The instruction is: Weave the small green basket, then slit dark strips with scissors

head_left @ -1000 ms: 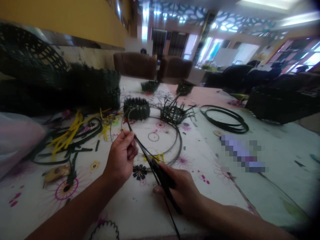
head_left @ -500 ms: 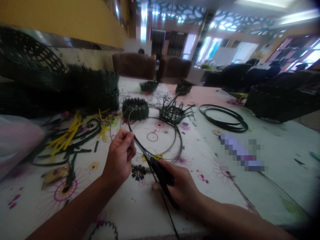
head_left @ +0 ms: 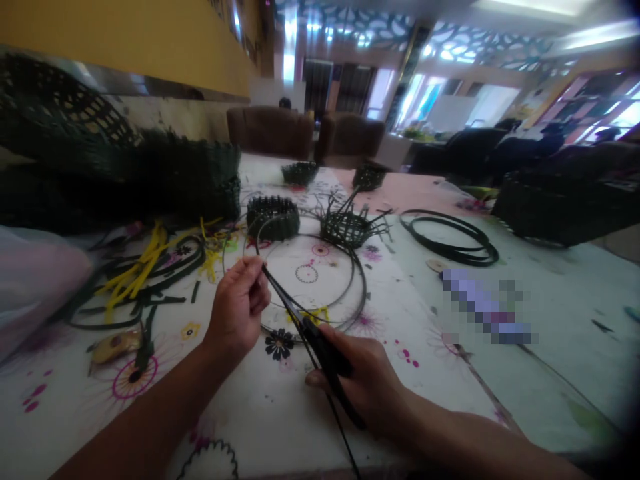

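Note:
Over the middle of the table, my left hand (head_left: 240, 303) pinches a thin dark strip (head_left: 259, 233) that curves up into a loop above its fingers. My right hand (head_left: 365, 373) is wrapped round the black handles of a pair of scissors (head_left: 320, 350). Their blades point up and left, along the strip, with the tips close to my left fingertips. More of the strip runs below the right hand to the table's near edge. Whether the blades touch the strip I cannot tell. Beyond the hands stand a round woven basket (head_left: 273, 218) and an unfinished basket (head_left: 350, 227) with loose ends sticking up.
Large dark baskets (head_left: 195, 173) stand at the left, by yellow and dark strips (head_left: 145, 263) and a pinkish bag (head_left: 40, 287). Coiled dark strip (head_left: 450, 237) lies to the right, near a blurred-out purple object (head_left: 480, 303). Another dark basket (head_left: 555, 207) sits at the right edge.
The scissors' blades have shifted slightly toward my left fingertips. Both hands keep their hold, and the whole view has moved a little.

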A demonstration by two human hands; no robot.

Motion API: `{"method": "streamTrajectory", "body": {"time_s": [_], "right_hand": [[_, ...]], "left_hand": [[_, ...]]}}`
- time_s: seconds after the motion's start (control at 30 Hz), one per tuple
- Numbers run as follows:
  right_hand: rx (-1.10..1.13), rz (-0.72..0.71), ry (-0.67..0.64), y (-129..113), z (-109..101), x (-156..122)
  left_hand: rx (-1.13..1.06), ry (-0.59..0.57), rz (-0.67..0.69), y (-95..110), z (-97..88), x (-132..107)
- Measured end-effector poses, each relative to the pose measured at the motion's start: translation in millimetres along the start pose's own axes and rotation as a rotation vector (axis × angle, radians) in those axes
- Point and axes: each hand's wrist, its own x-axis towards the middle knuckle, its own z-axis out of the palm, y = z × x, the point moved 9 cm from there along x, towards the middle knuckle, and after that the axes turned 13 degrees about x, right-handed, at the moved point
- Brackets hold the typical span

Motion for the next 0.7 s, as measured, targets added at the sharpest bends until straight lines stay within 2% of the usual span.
{"method": "streamTrajectory", "body": {"time_s": [0.13, 0.4, 0.57, 0.7], "right_hand": [[0.038, 0.007, 0.023, 4.3, 0.3, 1.0], [-0.025, -0.025, 0.091, 6.8, -5.2, 0.1], [-0.022, -0.021, 0.044, 4.1, -2.1, -0.5], [-0.005, 0.005, 0.014, 2.0, -0.5, -0.4]], "left_hand": [[-0.014, -0.003, 0.012, 3.3, -3.4, 4.3], [0.013, -0.023, -0.016, -2.2, 8.6, -8.3], [0.013, -0.031, -0.02, -3.8, 9.5, -8.9], [-0.016, 0.013, -0.059, -7.5, 3.4, -4.3]]}}
